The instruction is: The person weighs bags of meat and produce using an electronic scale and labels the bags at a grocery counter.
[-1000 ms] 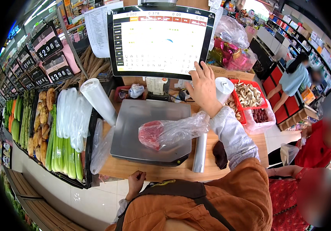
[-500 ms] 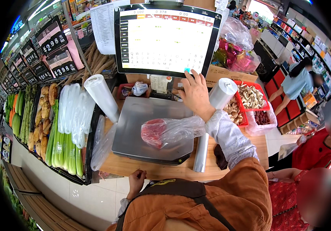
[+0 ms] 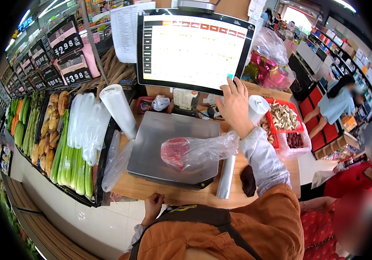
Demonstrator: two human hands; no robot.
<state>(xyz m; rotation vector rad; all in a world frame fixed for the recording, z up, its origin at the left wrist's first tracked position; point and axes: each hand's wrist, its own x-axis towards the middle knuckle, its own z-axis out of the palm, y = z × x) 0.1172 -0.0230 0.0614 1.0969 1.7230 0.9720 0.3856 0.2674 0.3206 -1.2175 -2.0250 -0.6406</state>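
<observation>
My right hand [image 3: 234, 104] reaches up to the lower right corner of a large touch screen [image 3: 192, 47], one fingertip on it, holding nothing. Below it a clear plastic bag with a red piece of produce [image 3: 181, 151] lies on the steel scale platter [image 3: 157, 143]. My left hand [image 3: 152, 207] rests low at the wooden counter's front edge [image 3: 151, 193], fingers curled, nothing visible in it.
A roll of plastic bags [image 3: 118, 110] stands left of the scale, another roll [image 3: 227, 175] lies right of it. Red trays of mushrooms [image 3: 283, 117] sit at right. Celery and greens [image 3: 71, 160] fill the left shelf. Other people [image 3: 337, 104] stand at right.
My right hand dropped toward the scale, then rose again to the screen's lower right corner. The bag on the scale stays put.
</observation>
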